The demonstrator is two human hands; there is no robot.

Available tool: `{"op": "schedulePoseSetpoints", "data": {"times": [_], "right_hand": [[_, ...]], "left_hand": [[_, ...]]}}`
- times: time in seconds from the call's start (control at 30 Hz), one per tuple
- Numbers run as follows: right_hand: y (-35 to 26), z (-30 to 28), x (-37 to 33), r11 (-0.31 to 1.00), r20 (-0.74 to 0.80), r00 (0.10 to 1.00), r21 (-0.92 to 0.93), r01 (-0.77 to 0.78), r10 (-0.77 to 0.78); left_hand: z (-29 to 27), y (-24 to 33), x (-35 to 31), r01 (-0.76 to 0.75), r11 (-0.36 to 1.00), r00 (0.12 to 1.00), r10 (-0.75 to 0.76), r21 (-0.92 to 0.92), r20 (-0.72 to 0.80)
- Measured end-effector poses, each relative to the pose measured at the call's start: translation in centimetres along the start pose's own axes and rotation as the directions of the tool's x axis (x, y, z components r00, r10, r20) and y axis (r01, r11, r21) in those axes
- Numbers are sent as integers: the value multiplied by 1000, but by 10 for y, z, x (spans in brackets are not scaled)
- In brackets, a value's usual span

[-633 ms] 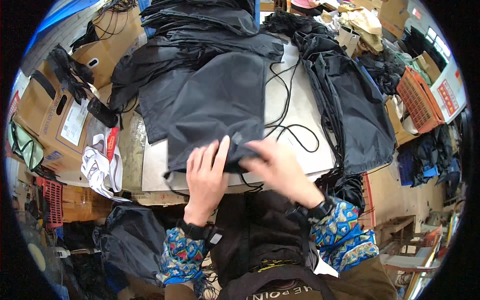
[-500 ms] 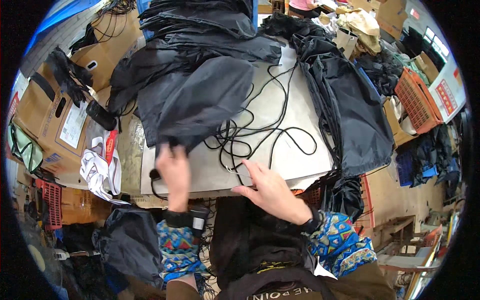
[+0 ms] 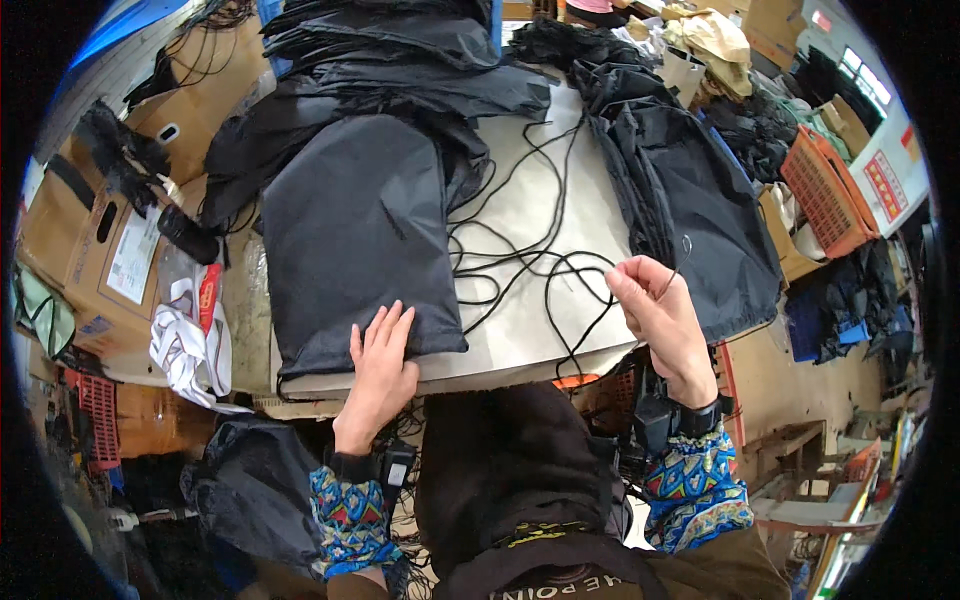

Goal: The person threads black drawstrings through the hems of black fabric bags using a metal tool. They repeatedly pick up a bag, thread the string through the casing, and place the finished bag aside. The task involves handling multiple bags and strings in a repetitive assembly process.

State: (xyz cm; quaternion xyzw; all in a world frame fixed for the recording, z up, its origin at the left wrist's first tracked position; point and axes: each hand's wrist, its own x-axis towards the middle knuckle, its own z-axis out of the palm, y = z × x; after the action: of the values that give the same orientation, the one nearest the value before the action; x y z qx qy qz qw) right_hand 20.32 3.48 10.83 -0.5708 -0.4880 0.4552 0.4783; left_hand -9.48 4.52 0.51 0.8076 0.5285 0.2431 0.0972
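Note:
A black fabric bag (image 3: 360,230) lies flattened on the pale board (image 3: 510,355), its near edge along the board's front. My left hand (image 3: 380,370) presses on the bag's lower right part with fingers stretched out. To the right, my right hand (image 3: 655,310) pinches a thin metal wire, whose looped end (image 3: 686,245) sticks up beyond the knuckles. A black cord (image 3: 555,215) runs in loose loops over the board and reaches my right fingertips. Whether the cord is tied to the wire is hidden by the fingers.
Black bags are piled at the back (image 3: 390,40), and another stack (image 3: 690,200) lies on the right. Cardboard boxes (image 3: 90,240), a black cylinder (image 3: 187,235) and white straps (image 3: 185,345) sit at left. An orange crate (image 3: 828,190) stands far right.
The bag has been pulled nearer and laid flat. My left hand has gone from gripping its edge to resting on it. My right hand has moved right and up with the wire.

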Motion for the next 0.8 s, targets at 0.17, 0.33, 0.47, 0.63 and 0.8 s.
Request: {"op": "schedulePoseSetpoints", "data": {"times": [0.17, 0.33, 0.47, 0.63, 0.8], "right_hand": [[-8, 5, -24, 985, 242, 964, -108, 136, -107], [-10, -6, -28, 785, -93, 904, -538, 308, -418], [-3, -41, -24, 763, -372, 823, -637, 111, -430], [27, -26, -8, 721, -280, 851, -676, 154, -444], [-11, 32, -38, 910, 558, 814, -234, 342, -163]], "left_hand": [[-32, 84, 39, -226, 564, 971, 201, -794, -133], [-40, 122, 15, 187, 425, 950, 152, -886, 273], [-89, 65, -36, 147, 1, 909, 394, -989, 136], [-137, 71, -51, -126, -676, 707, 452, -726, -544], [-113, 98, -49, 475, 391, 864, -38, -788, 501]]}}
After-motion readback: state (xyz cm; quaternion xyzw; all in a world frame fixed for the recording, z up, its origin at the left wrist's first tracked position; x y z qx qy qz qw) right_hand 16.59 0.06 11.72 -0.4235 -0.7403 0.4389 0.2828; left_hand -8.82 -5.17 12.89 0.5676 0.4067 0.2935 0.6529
